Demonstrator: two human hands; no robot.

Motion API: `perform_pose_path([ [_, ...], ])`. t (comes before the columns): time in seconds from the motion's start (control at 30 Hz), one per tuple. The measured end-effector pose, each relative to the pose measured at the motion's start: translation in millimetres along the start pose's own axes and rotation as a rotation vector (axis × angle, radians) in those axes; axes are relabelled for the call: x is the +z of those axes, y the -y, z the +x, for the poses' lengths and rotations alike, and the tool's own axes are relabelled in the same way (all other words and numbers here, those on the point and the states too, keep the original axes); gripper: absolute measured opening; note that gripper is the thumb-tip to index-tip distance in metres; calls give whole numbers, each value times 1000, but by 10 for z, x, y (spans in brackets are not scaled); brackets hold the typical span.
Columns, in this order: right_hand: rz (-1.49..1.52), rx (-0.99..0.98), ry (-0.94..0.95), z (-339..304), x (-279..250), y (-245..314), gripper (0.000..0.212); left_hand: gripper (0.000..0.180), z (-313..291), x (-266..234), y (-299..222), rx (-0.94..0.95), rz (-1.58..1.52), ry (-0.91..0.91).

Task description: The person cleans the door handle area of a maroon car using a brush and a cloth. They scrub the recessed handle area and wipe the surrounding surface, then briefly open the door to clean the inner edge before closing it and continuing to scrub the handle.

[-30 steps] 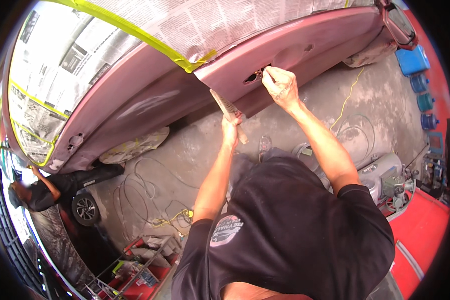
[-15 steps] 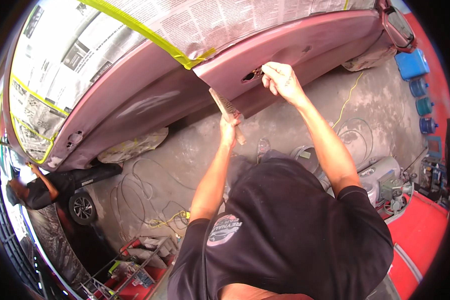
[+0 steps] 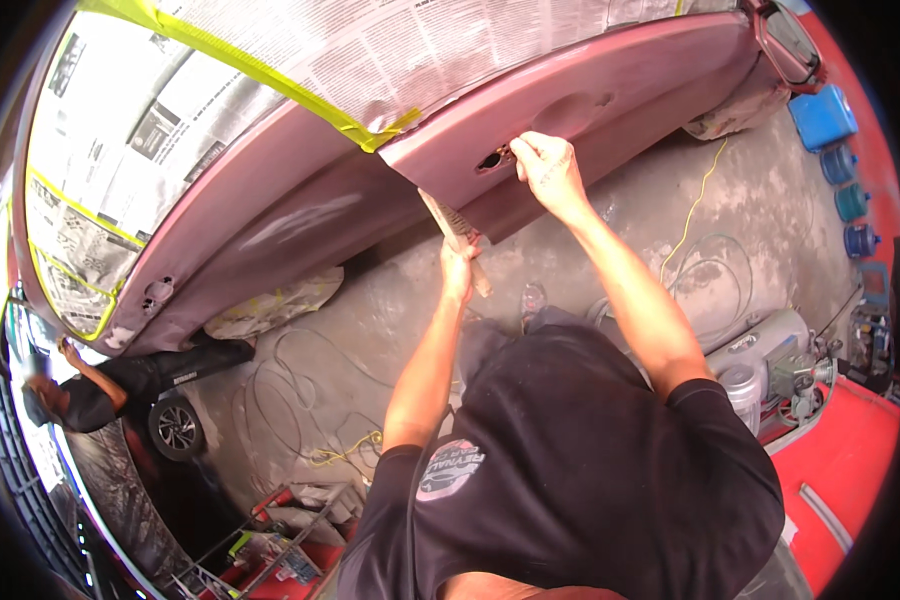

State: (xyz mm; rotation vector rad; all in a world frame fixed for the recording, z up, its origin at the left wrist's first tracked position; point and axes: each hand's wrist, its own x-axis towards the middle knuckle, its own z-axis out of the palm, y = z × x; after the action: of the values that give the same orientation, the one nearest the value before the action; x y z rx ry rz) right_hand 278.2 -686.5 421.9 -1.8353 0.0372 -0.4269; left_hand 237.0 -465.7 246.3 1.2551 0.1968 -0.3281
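A pink-primed car door [image 3: 550, 70] stands before me, with a dark oval handle hole [image 3: 492, 160] in it. Right beside that hole is my right hand [image 3: 552, 172], its fingers curled together against the panel; whatever is in them, if anything, is hidden. My left hand [image 3: 457, 268] grips a long, tan, printed strip that looks like folded newspaper [image 3: 448, 222]. The strip's upper end reaches the door's rear edge, and its lower end sticks out below my fingers. Newspaper masking [image 3: 370, 60] covers the windows, edged with yellow-green tape [image 3: 260, 72].
Another person [image 3: 80, 385] is at the car's far left end, near a loose wheel [image 3: 176, 428]. Hoses [image 3: 295, 380] and a yellow cord [image 3: 692, 215] cross the floor. A compressor [image 3: 760, 350], blue water jugs [image 3: 858, 240] and a metal cart [image 3: 290, 535] stand around me.
My right hand has turned slightly, its fingers drawn together beside the handle hole. My left hand still holds the paper strip in about the same place. The whole view has shifted a little.
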Motion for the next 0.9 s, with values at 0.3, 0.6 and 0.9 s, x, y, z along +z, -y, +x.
perform_pose_path([
  [0.3, -219, -195, -147, -82, -9, 57, 15, 51, -18, -22, 46, 1, -8, -23],
  [0.6, -46, 115, -84, -178, 48, 147, 23, 58, -117, 0, -7, -31, 18, -15],
  [0.9, 683, 493, 336, -55, -186, 64, 28, 60, -116, -56, 12, -37, 26, 38],
])
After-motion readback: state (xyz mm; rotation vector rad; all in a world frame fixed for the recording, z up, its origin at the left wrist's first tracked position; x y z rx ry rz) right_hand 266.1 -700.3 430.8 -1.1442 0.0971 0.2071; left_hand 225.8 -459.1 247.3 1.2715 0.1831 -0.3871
